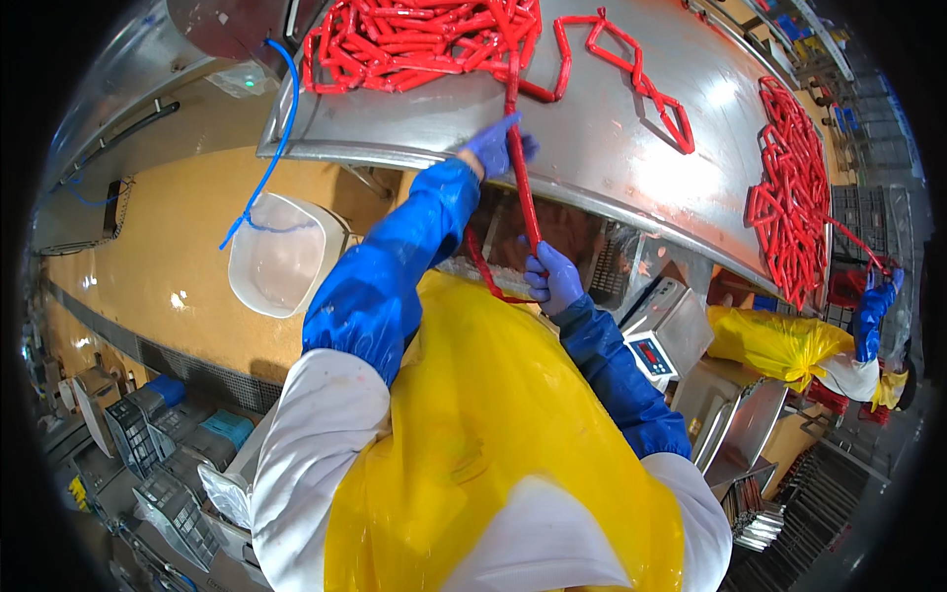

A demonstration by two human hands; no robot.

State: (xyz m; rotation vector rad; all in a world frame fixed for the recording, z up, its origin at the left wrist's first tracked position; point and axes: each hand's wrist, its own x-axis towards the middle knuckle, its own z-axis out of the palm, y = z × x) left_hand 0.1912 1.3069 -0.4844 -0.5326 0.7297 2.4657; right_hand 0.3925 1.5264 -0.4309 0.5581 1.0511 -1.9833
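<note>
A string of red sausage links (pixel 525 202) hangs from the table edge, running past my left hand down to my right hand. My left hand (pixel 493 148), in a purple-blue glove, is at the upper part of this string, its fingers curled around behind it. Lower and to the right, my right hand (pixel 554 277) is closed around the same string in front of my yellow apron (pixel 493 385). From there a further length loops down and left. The string joins a big heap of red sausage links (pixel 414 44) on the steel table (pixel 592 128).
Loose links (pixel 641 79) trail across the table, with another heap (pixel 789 197) at its right end. There a co-worker's gloved hand (pixel 883 281) holds links. A white bin (pixel 281 255) stands at left beside a blue hose (pixel 281 138). A scale (pixel 663 331) sits right.
</note>
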